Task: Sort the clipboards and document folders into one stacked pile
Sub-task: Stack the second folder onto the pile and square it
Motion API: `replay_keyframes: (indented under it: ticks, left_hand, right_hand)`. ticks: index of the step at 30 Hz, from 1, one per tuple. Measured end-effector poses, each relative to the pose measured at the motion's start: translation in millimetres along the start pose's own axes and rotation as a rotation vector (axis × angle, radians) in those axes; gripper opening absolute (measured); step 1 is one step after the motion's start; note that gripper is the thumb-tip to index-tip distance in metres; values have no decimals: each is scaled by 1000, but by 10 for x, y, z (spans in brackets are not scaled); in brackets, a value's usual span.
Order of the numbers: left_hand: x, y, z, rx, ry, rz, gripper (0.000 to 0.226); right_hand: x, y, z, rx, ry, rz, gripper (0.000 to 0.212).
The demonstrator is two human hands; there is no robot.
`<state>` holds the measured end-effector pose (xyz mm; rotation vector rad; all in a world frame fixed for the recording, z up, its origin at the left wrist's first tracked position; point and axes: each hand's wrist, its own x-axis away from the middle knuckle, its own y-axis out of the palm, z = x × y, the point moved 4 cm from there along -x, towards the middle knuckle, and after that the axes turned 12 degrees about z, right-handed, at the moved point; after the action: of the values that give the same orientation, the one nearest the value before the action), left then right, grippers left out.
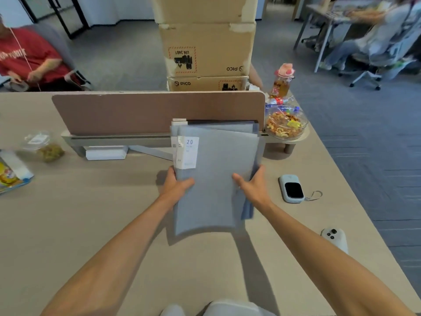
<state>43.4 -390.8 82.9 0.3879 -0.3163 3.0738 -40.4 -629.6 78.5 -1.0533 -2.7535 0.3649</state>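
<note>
A pile of grey-blue document folders [216,169] is held above the beige desk [102,213], its far end near the brown divider. The top folder carries a white label marked "20" [188,151] at its upper left. More folders fan out beneath it, and a dark edge shows at the back of the pile. My left hand [176,184] grips the pile's left edge, thumb on top. My right hand [252,184] grips the right edge, thumb lying over the top folder. The pile's near end sags slightly and casts a shadow on the desk.
A brown divider panel [157,112] runs across the desk behind the pile. A glass bowl of nuts [286,125] and a bottle [282,80] stand at the right. A small device with a strap [292,189], a white phone [335,239], snack bags [43,145] and cardboard boxes [207,49] surround the area.
</note>
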Motion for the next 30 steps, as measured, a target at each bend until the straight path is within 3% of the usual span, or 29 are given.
replay_keyframes:
  ticks: [4,13,21,30]
  left_hand:
    - [-138,-53,38,-62,114,-33,65]
    - [-448,-151,-208,-103,101,-161,73]
    - [-550,-49,-171,-164,211,-134,63]
    - [-711,174,-366,-205,194,-224,89]
  right_hand:
    - [119,-29,-99,69,-111,69,63]
    - [335,54,56,189,-143,126,79]
    - [351,87,66,175,-92,238,67]
    - [223,255,316,193,-75,245,82]
